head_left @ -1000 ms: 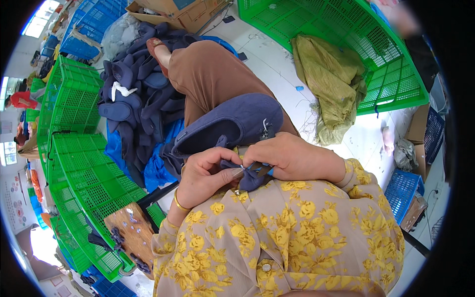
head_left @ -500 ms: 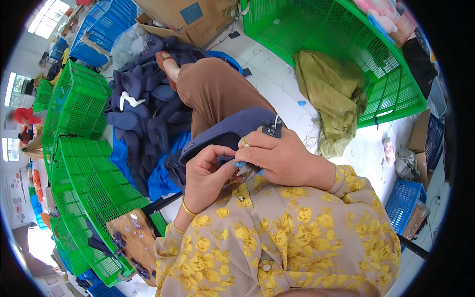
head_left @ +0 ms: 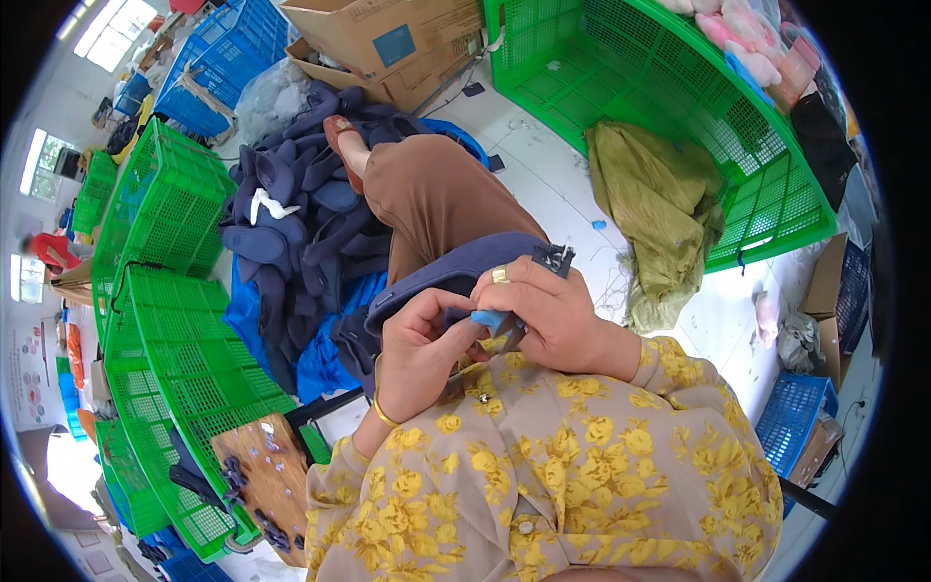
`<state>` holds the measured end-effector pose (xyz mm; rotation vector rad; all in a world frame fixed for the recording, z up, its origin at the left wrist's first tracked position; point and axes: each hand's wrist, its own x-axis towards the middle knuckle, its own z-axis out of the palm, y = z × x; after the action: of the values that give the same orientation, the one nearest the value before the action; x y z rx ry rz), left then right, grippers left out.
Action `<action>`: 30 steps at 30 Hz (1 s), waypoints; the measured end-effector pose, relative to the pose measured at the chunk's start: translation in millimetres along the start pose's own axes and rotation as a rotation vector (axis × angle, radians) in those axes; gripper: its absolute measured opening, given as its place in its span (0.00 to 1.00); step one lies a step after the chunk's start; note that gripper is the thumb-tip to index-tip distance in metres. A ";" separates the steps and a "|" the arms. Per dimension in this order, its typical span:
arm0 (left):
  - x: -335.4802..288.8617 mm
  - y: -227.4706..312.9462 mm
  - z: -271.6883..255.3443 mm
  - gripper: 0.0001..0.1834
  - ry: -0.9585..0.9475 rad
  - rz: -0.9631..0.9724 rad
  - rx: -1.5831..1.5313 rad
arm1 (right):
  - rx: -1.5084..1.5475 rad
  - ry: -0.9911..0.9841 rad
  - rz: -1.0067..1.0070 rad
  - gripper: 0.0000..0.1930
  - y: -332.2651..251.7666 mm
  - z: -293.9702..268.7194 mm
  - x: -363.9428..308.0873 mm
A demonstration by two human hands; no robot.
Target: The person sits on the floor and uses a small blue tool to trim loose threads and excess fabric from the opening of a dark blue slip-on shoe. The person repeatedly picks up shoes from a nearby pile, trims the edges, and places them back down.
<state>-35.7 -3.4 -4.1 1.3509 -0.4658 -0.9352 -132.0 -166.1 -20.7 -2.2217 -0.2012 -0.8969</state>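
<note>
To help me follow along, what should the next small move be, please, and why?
Perhaps ease the left hand slightly away from the right hand, since both crowd around a small blue item and partly hide what lies between them.

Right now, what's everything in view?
cloth: one piece, navy, centre
tool: one, part blue, centre
shoe: at least one, navy, above centre
shoe pile: one, navy, left
sheet: one, blue, under shoes
crates: several, green, blue, both sides
sack: one, olive, right
boxes: several, brown, top and right
board: one, brown, lower left
distant person: one, red, far left
trousers: one, brown, upper centre
shirt: one, floral beige, bottom
left hand, right hand: one each, bare, centre
</note>
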 end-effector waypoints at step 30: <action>16.6 -6.0 6.6 0.07 -0.112 0.173 0.380 | 0.037 0.670 0.541 0.10 1.1 -129.1 -40.8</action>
<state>-33.0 -20.2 -12.2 1.5735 -0.8660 -0.8060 -232.1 -249.3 16.3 -1.6843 0.6539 -1.2316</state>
